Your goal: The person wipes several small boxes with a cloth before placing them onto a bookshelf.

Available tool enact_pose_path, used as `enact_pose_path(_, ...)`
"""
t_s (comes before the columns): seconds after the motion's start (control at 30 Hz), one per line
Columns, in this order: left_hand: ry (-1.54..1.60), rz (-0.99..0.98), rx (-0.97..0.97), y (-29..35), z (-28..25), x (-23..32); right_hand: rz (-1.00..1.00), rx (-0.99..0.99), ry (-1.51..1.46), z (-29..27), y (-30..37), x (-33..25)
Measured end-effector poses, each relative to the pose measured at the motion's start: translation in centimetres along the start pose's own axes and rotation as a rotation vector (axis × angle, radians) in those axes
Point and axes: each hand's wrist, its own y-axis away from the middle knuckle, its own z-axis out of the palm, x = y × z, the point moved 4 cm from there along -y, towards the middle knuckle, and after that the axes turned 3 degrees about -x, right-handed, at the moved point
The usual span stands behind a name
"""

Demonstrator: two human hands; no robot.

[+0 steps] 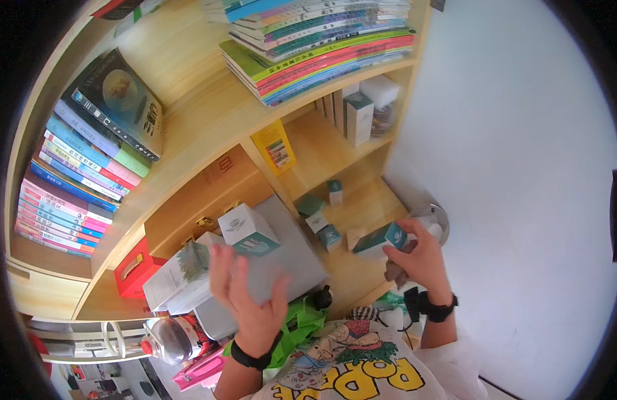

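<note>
My right hand (423,259) pinches the end of a long teal and white carton (380,243) over the lower shelf. My left hand (250,308), slightly blurred, has its fingers spread and nothing in them. Beyond its fingertips a white and teal box (247,229) stands on a grey case (292,250). Left of that hand, a larger white box (178,279) with a plant picture leans at an angle. Several small teal and white boxes, such as a white-topped one (316,221) and an upright one (334,192), sit on the shelf ahead of the held carton.
Stacked books (322,53) fill the upper shelf; more books (75,193) are at the left. A white carton (358,120) stands in the middle cubby beside a yellow box (274,147). A red box (132,270) is at lower left. A white wall (522,167) bounds the right.
</note>
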Motion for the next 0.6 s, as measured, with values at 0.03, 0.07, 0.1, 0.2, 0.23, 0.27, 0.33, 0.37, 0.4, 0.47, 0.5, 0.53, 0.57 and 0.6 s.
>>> enact_pose_path(0.03,0.003,-0.004,-0.005,-0.5,-0.6,0.6,0.005,-0.003,0.003,-1.2,0.4,-1.6)
enact_pose_path(0.07,0.205,-0.032,-0.282,-1.3,0.0,1.2,-0.007,-0.184,-0.165,-1.6,0.8,-3.2)
enact_pose_path(0.1,0.406,-0.057,-0.553,-1.5,0.9,2.0,-0.025,-0.362,-0.335,-1.7,1.2,-4.6)
enact_pose_path(0.2,1.091,-0.307,-0.923,-1.0,3.0,3.1,-0.290,-0.594,-0.490,-1.4,1.9,-8.4)
enact_pose_path(0.23,1.088,-0.305,-0.916,-0.7,3.1,3.0,-0.297,-0.596,-0.488,-0.9,2.0,-9.2)
enact_pose_path(0.27,1.345,-0.530,-1.102,0.7,3.8,3.0,-0.309,-0.556,-0.586,-0.4,1.9,-10.0)
enact_pose_path(0.33,1.690,-0.982,-1.163,3.3,4.8,3.1,-0.187,-0.426,-0.705,0.2,1.8,-10.6)
enact_pose_path(0.37,1.682,-0.989,-1.150,3.6,4.8,3.0,-0.193,-0.440,-0.710,0.9,2.0,-10.8)
enact_pose_path(0.4,1.676,-1.090,-1.055,3.8,4.7,2.5,-0.196,-0.200,-0.695,0.7,2.2,-10.6)
enact_pose_path(0.47,1.765,-1.229,-0.928,4.5,4.6,1.2,-0.599,0.317,-0.506,-0.1,2.9,-11.9)
enact_pose_path(0.5,1.772,-1.224,-0.940,4.1,4.6,1.9,-0.597,0.326,-0.498,0.0,3.5,-12.3)
enact_pose_path(0.53,1.723,-1.286,-0.808,3.5,4.3,2.6,-0.684,0.232,-0.351,0.9,4.7,-13.6)
enact_pose_path(0.57,1.657,-1.350,-0.669,3.2,3.8,2.6,-0.765,0.130,-0.214,2.6,6.0,-14.7)
enact_pose_path(0.6,1.337,-0.880,-0.721,2.5,2.9,2.5,-0.835,0.150,-0.145,4.2,7.1,-15.5)
